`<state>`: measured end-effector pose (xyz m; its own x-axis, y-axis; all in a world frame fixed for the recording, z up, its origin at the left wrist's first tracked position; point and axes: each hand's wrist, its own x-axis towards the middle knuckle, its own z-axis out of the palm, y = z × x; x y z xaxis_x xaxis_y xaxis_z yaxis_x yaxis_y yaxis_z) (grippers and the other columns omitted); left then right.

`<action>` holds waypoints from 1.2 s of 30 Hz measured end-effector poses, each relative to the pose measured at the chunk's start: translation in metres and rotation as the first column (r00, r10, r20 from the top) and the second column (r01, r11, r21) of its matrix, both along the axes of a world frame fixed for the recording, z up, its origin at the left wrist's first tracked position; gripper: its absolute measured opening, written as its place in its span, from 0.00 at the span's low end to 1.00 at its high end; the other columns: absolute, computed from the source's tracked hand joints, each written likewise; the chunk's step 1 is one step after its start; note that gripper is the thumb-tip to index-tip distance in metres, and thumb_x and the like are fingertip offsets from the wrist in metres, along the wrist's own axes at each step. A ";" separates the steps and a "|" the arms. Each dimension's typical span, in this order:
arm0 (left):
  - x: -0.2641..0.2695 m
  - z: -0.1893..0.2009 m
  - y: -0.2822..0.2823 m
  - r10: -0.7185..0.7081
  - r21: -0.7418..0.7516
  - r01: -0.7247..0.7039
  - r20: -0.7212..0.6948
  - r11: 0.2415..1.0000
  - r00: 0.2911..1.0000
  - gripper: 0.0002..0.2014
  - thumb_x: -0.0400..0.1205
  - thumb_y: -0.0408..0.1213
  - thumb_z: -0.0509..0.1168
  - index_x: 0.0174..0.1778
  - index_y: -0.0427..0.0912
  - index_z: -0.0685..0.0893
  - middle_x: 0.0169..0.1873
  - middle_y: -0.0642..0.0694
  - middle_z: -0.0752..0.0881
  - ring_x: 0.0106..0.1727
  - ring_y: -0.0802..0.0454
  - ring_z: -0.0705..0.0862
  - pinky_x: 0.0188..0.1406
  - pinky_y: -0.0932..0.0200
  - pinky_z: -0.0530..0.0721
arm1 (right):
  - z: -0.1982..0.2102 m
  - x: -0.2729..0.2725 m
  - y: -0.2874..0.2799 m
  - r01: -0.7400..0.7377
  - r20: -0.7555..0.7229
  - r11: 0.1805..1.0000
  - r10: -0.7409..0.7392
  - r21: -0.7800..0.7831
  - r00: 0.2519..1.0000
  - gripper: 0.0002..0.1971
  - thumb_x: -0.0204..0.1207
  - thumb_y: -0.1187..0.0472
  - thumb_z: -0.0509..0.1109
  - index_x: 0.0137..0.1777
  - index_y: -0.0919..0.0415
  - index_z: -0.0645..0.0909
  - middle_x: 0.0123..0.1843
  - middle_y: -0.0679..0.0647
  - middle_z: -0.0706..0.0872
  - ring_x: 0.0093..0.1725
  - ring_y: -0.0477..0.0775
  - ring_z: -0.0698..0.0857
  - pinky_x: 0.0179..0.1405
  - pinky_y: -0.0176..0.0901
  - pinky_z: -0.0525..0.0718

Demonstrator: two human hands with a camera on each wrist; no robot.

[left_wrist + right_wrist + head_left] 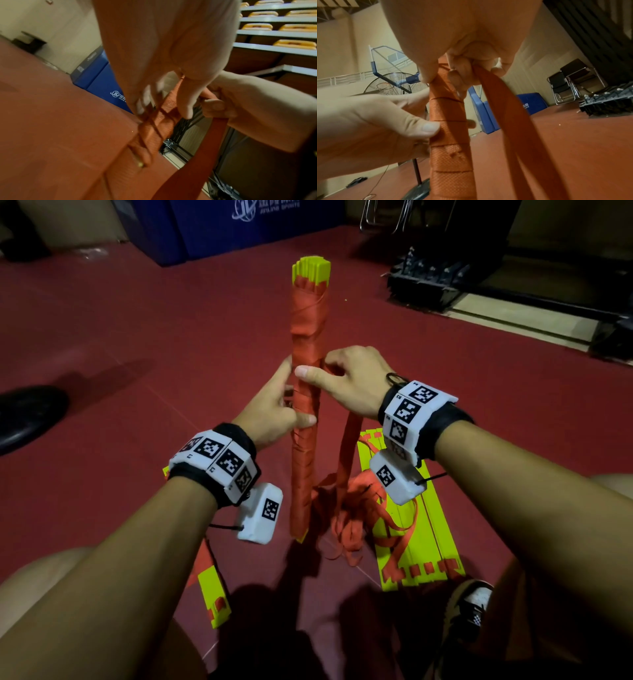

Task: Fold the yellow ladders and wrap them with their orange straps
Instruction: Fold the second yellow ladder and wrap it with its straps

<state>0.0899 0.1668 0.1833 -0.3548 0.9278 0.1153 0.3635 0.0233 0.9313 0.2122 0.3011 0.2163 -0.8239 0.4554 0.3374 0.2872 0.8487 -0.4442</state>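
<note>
A folded yellow ladder bundle [306,419], wound almost end to end in orange strap, stands tilted on the red floor, its yellow tips showing at the top. My left hand [291,402] grips the bundle's middle, with the thumb across its front. My right hand [329,371] sits just above, thumb pressed on the wrap, fingers pinching the loose orange strap [347,453]. That strap hangs down to a tangled pile [346,525]. The left wrist view shows the wrapped bundle [154,129]. In the right wrist view the loose strap [513,121] hangs beside the bundle [448,128].
A second yellow ladder [414,529] lies flat at the right with strap across it, and a yellow piece [214,594] at the left. A black shoe [30,412], blue mats [222,231], a black rack [428,282], folding chairs [573,81] and a fan [395,83] surround me.
</note>
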 end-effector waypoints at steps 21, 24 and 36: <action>0.006 -0.003 0.009 0.284 -0.085 -0.284 -0.010 0.955 0.959 0.34 0.56 0.43 0.80 0.59 0.45 0.80 0.53 0.39 0.89 0.57 0.37 0.89 0.61 0.33 0.87 | -0.004 -0.012 0.008 0.009 0.045 0.999 -0.011 0.044 0.999 0.27 0.78 0.31 0.62 0.34 0.55 0.77 0.28 0.48 0.76 0.37 0.61 0.79 0.40 0.50 0.76; 0.006 0.002 0.009 0.270 -0.087 -0.269 0.005 0.959 0.963 0.30 0.63 0.31 0.76 0.63 0.42 0.80 0.54 0.37 0.89 0.59 0.39 0.89 0.63 0.33 0.87 | -0.003 -0.010 0.010 -0.010 0.026 0.998 0.009 0.055 1.000 0.30 0.76 0.29 0.58 0.45 0.57 0.84 0.34 0.48 0.81 0.42 0.62 0.84 0.45 0.53 0.81; -0.004 -0.003 0.007 0.395 -0.023 -0.396 -0.056 0.918 0.917 0.21 0.69 0.29 0.83 0.54 0.49 0.87 0.45 0.53 0.93 0.49 0.56 0.91 0.55 0.53 0.90 | -0.014 -0.012 -0.001 0.100 0.082 0.995 -0.102 0.022 0.991 0.28 0.83 0.31 0.54 0.32 0.53 0.69 0.40 0.58 0.83 0.52 0.70 0.84 0.46 0.51 0.73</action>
